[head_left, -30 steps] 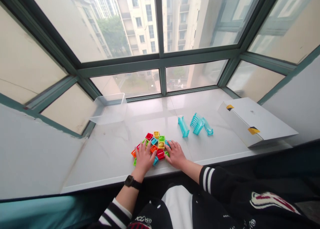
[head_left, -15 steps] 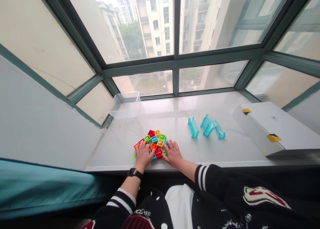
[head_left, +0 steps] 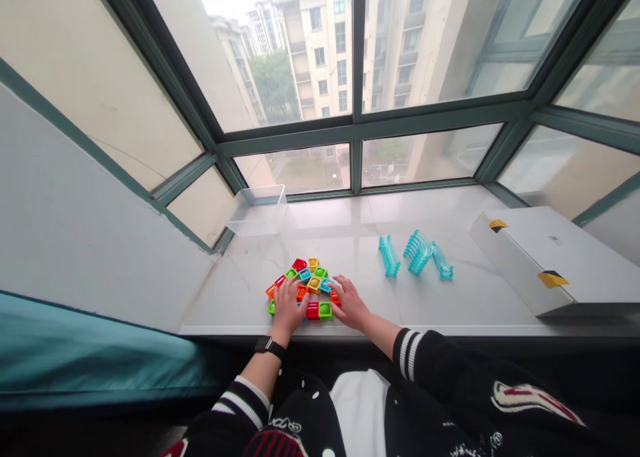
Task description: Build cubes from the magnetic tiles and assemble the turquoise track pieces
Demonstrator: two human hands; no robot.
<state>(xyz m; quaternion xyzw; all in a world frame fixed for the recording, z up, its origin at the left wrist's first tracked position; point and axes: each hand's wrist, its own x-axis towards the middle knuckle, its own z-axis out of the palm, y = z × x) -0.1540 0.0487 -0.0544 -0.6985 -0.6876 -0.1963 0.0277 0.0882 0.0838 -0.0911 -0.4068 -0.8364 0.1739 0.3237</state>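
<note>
Small square plastic blocks in red, green, yellow, blue and orange lie in a tight cluster on the white sill. My left hand [head_left: 289,307] rests over the cluster's left side, fingers spread, hiding some blocks beneath it. At the right edge, my right hand [head_left: 351,305] lies with fingers apart against an orange block [head_left: 335,298] and beside a green block [head_left: 325,310]. Between the hands are a red block [head_left: 312,310] and a yellow block [head_left: 314,284]. Another red block [head_left: 299,264] is at the far side of the cluster.
A clear plastic bin [head_left: 257,210] stands at the back left by the window. Right of the blocks lie translucent blue ribbed pieces [head_left: 389,256], some tangled together [head_left: 419,252]. A white box [head_left: 560,257] with yellow-black tabs is at the right. The sill's front edge [head_left: 400,329] runs before me.
My right hand has shifted slightly right, uncovering the green and orange blocks. The front blocks now sit closer to a row. My left hand stays over the left side; the view has shifted slightly.
</note>
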